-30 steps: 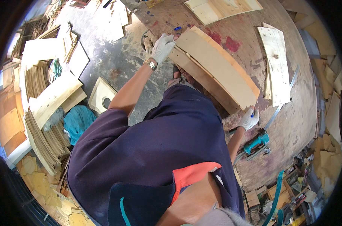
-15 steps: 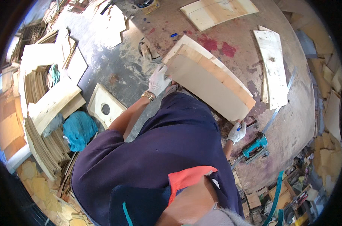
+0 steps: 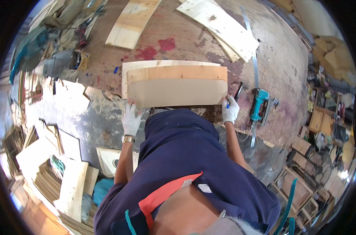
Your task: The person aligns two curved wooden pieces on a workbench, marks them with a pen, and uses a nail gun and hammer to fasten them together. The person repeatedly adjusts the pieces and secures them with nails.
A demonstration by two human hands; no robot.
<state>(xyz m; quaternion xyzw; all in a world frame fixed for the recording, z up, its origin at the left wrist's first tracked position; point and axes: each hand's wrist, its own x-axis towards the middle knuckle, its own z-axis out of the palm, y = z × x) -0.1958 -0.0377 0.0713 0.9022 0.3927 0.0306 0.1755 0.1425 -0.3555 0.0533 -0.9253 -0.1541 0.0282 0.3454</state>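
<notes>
A beige panel (image 3: pixel 178 94) with rounded upper corners lies over an orange-brown wooden board (image 3: pixel 178 73), and a paler board (image 3: pixel 125 74) shows beneath them. The stack is level across the front of the worktable. My left hand (image 3: pixel 131 120), in a white glove, closes at the stack's lower left corner, its fingertips partly hidden against the panel. At the lower right corner my right hand (image 3: pixel 231 111), gloved too, has curled fingers around a small blue pen-like thing (image 3: pixel 228 105). Just past it lies a dark, slim stick-like tool (image 3: pixel 238 90).
A teal power tool (image 3: pixel 260 104) rests right of the stack, beside a metal strip (image 3: pixel 254 66). Pale boards (image 3: pixel 221 27) and a wooden plank (image 3: pixel 133 23) lie farther back. A light panel with a hole (image 3: pixel 105 160) and stacked sheets (image 3: pixel 48 182) stand at left.
My view has turned to the right, so the stack, slanted before, now runs straight across. The teal tool appears higher in view. Both hands stay at the stack's near corners.
</notes>
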